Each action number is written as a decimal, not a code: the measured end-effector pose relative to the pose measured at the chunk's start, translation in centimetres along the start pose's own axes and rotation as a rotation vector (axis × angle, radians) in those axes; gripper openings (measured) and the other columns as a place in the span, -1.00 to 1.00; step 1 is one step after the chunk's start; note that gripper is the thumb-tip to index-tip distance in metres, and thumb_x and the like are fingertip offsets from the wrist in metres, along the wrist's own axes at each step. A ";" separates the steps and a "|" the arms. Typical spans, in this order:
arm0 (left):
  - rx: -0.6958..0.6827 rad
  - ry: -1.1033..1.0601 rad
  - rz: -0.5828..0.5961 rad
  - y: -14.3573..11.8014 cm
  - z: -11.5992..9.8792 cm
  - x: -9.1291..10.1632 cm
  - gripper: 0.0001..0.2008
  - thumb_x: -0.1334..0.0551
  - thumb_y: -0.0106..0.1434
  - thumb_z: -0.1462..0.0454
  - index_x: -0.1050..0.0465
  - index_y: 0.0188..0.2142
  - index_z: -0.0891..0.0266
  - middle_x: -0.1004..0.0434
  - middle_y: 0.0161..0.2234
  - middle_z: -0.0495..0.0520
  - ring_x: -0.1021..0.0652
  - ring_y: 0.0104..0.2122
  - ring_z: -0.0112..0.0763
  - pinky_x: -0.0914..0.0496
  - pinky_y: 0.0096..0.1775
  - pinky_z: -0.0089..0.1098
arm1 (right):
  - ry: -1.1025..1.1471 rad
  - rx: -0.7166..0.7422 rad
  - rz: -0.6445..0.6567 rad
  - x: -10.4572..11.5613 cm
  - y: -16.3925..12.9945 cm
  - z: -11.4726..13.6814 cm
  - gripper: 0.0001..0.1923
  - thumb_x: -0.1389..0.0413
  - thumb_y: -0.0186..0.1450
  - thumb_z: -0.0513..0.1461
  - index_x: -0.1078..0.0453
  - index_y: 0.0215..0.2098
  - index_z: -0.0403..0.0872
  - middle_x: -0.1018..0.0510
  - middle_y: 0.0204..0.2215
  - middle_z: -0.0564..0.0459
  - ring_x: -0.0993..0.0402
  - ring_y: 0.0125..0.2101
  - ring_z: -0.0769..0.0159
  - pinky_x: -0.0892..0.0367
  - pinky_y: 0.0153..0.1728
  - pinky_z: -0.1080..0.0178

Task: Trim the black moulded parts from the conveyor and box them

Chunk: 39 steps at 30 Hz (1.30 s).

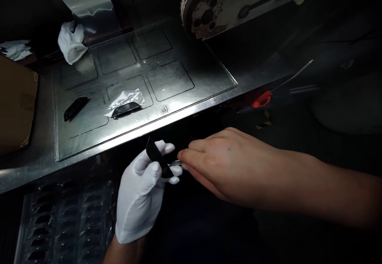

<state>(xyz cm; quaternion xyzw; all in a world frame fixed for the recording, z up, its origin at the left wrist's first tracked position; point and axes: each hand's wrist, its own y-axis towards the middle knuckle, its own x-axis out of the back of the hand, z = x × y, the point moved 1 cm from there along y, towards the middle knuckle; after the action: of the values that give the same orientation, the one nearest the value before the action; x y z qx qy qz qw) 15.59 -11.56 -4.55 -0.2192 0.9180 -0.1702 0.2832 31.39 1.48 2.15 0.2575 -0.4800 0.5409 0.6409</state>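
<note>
My left hand (140, 192), in a white glove, grips a small black plastic part (156, 156) between thumb and fingers in front of the bench edge. Bare, my right hand (215, 160) pinches a thin metal blade (176, 163) whose tip meets the lower end of that part. Most of the blade is hidden by my fingers. On the bench mat lie two similar pieces: a black part (127, 109) beside a clear plastic film (128, 97), and another black part (75, 108) farther left.
A cardboard box (16, 101) stands at the left, near a crumpled white glove (71, 43). Below the bench, a clear tray (68, 220) holds several black parts. A worn machine arm (235, 5) overhangs the back right. A red-handled tool (262, 99) lies beyond the bench edge.
</note>
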 end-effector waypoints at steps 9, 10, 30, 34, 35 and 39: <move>0.032 -0.013 -0.024 0.3 0.1 0.6 -0.68 -0.37 0.36 0.22 -0.58 0.10 0.13 -0.68 -0.13 0.08 -0.64 -0.15 -0.33 -0.58 -0.14 -0.40 | -0.091 0.003 -0.036 0.1 0.4 0.2 -0.88 -0.10 0.43 -0.30 -0.49 -0.24 -0.05 -0.59 -0.40 0.08 -0.47 -0.51 0.27 0.00 -0.53 0.23; 0.029 -0.021 -0.025 0.4 0.1 0.6 -0.68 -0.36 0.37 0.22 -0.57 0.11 0.13 -0.69 -0.13 0.07 -0.64 -0.11 -0.33 -0.58 -0.07 -0.38 | -0.102 0.003 -0.046 0.1 0.4 0.3 -0.87 -0.09 0.44 -0.29 -0.48 -0.24 -0.05 -0.59 -0.41 0.08 -0.45 -0.52 0.26 0.02 -0.54 0.23; -0.089 -0.182 -0.050 0.9 -0.3 -0.1 -0.79 -0.35 0.39 0.27 -0.61 0.01 0.18 -0.69 -0.18 0.01 -0.70 -0.14 -0.37 -0.59 0.04 -0.36 | -0.073 0.004 -0.035 -0.4 0.4 0.8 -0.79 -0.03 0.49 -0.26 -0.51 -0.21 -0.09 -0.58 -0.42 0.06 -0.45 -0.52 0.28 -0.02 -0.54 0.23; -0.134 -0.200 -0.053 1.1 -0.5 0.1 -0.82 -0.31 0.41 0.29 -0.61 -0.01 0.18 -0.70 -0.16 0.02 -0.69 -0.14 -0.38 -0.58 0.06 -0.36 | 0.122 0.025 -0.242 0.5 0.8 -0.6 -0.71 0.01 0.54 -0.20 -0.54 0.00 -0.11 -0.68 -0.26 0.00 -0.57 -0.35 0.29 -0.31 -0.35 0.25; -0.134 -0.229 -0.037 1.1 -0.6 0.1 -0.82 -0.31 0.42 0.27 -0.60 -0.01 0.17 -0.70 -0.15 0.02 -0.69 -0.13 -0.37 -0.58 0.09 -0.32 | 0.136 -0.002 -0.354 0.8 1.3 -1.7 -0.68 0.02 0.55 -0.20 -0.53 0.06 -0.11 -0.69 -0.19 -0.02 -0.59 -0.26 0.27 -0.35 -0.26 0.24; -0.108 -0.332 0.020 1.5 -1.1 -0.3 -0.82 -0.32 0.41 0.22 -0.60 -0.03 0.14 -0.63 -0.16 -0.01 -0.67 -0.13 -0.37 -0.58 0.10 -0.27 | 0.020 -0.249 -0.657 1.3 5.4 -9.1 -0.66 -0.03 0.52 -0.18 -0.55 0.13 -0.07 -0.67 -0.06 -0.06 -0.57 -0.07 0.13 -0.36 -0.10 0.17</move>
<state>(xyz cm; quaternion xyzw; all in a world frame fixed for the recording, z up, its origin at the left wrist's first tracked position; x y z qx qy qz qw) 14.71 -9.89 -4.20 -0.2501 0.8685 -0.0792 0.4206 29.34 11.31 -1.46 0.3128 -0.4276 0.2454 0.8119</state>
